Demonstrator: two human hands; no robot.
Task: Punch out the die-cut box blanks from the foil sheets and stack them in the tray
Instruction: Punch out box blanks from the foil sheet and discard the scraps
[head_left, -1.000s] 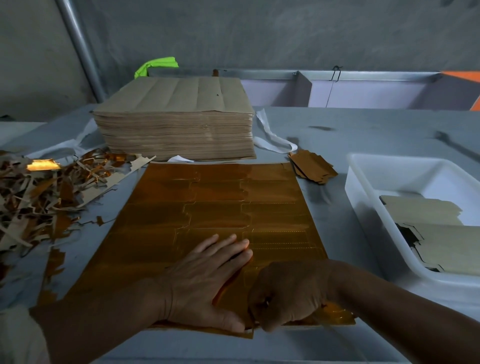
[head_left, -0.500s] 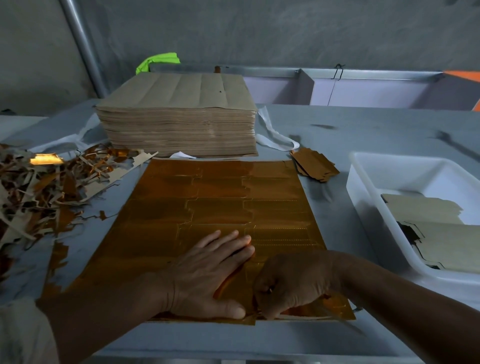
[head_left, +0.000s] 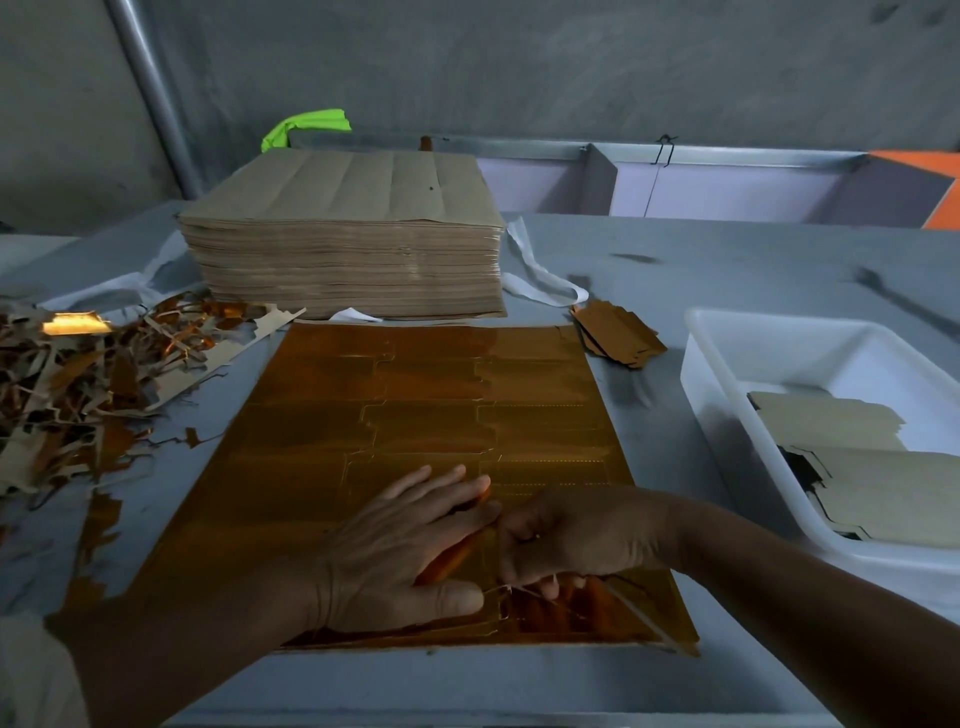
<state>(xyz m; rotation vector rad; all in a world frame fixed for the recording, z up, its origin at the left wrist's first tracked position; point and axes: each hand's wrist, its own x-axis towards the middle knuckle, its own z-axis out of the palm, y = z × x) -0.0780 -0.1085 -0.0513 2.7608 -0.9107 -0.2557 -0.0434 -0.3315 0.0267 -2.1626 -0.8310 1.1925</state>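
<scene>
A gold foil sheet (head_left: 415, 431) with die-cut outlines lies flat in front of me on the grey table. My left hand (head_left: 400, 551) presses flat on its near part, fingers straight. Right beside it my right hand (head_left: 576, 540) has its fingers curled down onto the sheet's near right corner, where they pinch the foil along a cut line and a piece lifts slightly. A white tray (head_left: 727, 415) at the right holds a few punched blanks (head_left: 872, 488), brown side up.
A thick stack of brown sheets (head_left: 343, 234) stands behind the foil sheet. Offcut scraps (head_left: 78, 384) are heaped at the left. A small pile of foil pieces (head_left: 615, 335) lies between stack and tray. A white strap (head_left: 540, 280) trails by the stack.
My right hand has shifted slightly and its fingers now dig under the foil at the near right corner. The left hand stays pressed in place.
</scene>
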